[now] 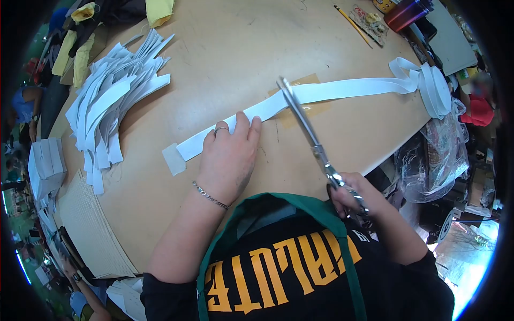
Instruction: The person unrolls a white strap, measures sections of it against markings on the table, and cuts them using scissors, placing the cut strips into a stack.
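A long white elastic-like band (pixel 353 89) runs across the table from a roll (pixel 434 91) at the right to a piece of tape (pixel 174 159) at the left. My left hand (pixel 231 152) lies on the band near its taped end, fingers outstretched and pressing it down. In my right hand (pixel 350 195) is a large pair of metal scissors (pixel 309 131), gripped by the handles. The blades lie across the band, to the right of my left hand; whether they are parted is hard to make out. Clear brown tape (pixel 306 109) shows on the table beneath.
A pile of cut white strips (pixel 115 96) lies at the left. A pencil (pixel 353 25) and a purple tumbler (pixel 408 14) are at the back right. Plastic-wrapped goods (pixel 431 160) sit beyond the right edge. Other people are at the far left.
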### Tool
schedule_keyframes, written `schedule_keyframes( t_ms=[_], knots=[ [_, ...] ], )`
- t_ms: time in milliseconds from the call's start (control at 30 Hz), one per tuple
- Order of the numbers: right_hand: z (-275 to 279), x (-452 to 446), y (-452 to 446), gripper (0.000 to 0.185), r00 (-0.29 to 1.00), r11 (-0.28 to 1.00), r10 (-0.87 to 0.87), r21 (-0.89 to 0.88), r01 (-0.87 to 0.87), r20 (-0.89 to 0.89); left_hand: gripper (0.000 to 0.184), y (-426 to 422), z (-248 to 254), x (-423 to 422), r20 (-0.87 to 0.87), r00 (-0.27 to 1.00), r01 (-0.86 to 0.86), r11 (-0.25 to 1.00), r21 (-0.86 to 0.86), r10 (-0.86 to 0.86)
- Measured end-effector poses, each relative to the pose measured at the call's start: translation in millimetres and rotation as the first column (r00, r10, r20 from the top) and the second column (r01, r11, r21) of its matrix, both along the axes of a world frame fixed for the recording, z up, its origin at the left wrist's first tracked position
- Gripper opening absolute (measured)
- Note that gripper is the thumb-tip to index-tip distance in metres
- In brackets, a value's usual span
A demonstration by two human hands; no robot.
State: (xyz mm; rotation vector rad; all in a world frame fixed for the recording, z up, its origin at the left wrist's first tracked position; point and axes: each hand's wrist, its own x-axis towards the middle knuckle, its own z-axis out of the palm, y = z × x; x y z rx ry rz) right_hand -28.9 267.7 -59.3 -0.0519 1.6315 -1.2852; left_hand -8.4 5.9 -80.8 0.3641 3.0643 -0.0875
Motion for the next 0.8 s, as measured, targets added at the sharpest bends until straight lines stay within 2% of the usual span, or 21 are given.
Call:
schedule_keyframes(
  t_ms=[167, 233, 300, 367, 400, 467, 533, 633, 700, 733, 767, 800],
  knots=[
    [30, -25, 39, 0.037, 0.983, 0.931, 0.025, -0.353, -0.089, -0.182, 0.061, 8, 10, -8, 0.099, 0.995, -0.034, 0.999, 0.008, 0.033],
    [40, -44, 50, 0.036, 0.992, 0.952, -0.114, -0.290, 0.095, -0.051, 0.065, 16, 17, -13, 0.175, 0.981, -0.086, 0.996, 0.025, 0.081],
    [44, -81, 54, 0.039, 0.891, 1.000, 0.010, -0.008, -0.016, -0.453, 0.067, 25, 21, -19, 0.266, 0.955, -0.148, 0.988, 0.047, 0.131],
    [41, -124, 33, 0.041, 0.651, 0.916, 0.197, 0.375, 0.145, -0.733, 0.066, 32, 19, -22, 0.300, 0.938, -0.185, 0.983, 0.003, 0.175],
    [33, -151, 27, 0.044, 0.531, 0.825, 0.315, 0.504, 0.257, -0.786, 0.065, 34, 18, -24, 0.315, 0.928, -0.203, 0.979, -0.019, 0.199],
    [13, -201, 13, 0.043, 0.499, 0.790, 0.300, 0.505, 0.348, -0.813, 0.065, 35, 19, -25, 0.334, 0.921, -0.208, 0.978, -0.009, 0.199],
    [-10, -245, 2, 0.036, 0.366, 0.743, 0.381, 0.517, 0.425, -0.849, 0.065, 35, 20, -26, 0.334, 0.922, -0.203, 0.979, -0.015, 0.196],
    [-23, -276, -12, 0.035, 0.518, 0.663, 0.442, 0.656, 0.361, -0.732, 0.066, 36, 20, -26, 0.316, 0.930, -0.187, 0.982, -0.036, 0.189],
    [-40, -265, -16, 0.043, 0.025, 0.709, 0.543, 0.474, 0.521, -0.839, 0.068, 36, 19, -25, 0.322, 0.928, -0.186, 0.982, -0.038, 0.189],
    [-40, -250, -21, 0.047, -0.231, 0.747, 0.558, 0.361, 0.559, -0.797, 0.069, 36, 18, -25, 0.315, 0.930, -0.186, 0.981, -0.047, 0.191],
    [-37, -230, -27, 0.050, -0.090, 0.852, 0.479, 0.438, 0.289, -0.873, 0.069, 35, 17, -24, 0.309, 0.932, -0.183, 0.982, -0.056, 0.191],
    [-28, -201, -40, 0.054, 0.083, 0.905, 0.425, 0.426, 0.001, -0.901, 0.070, 36, 16, -25, 0.304, 0.935, -0.171, 0.983, -0.066, 0.183]
  ],
)
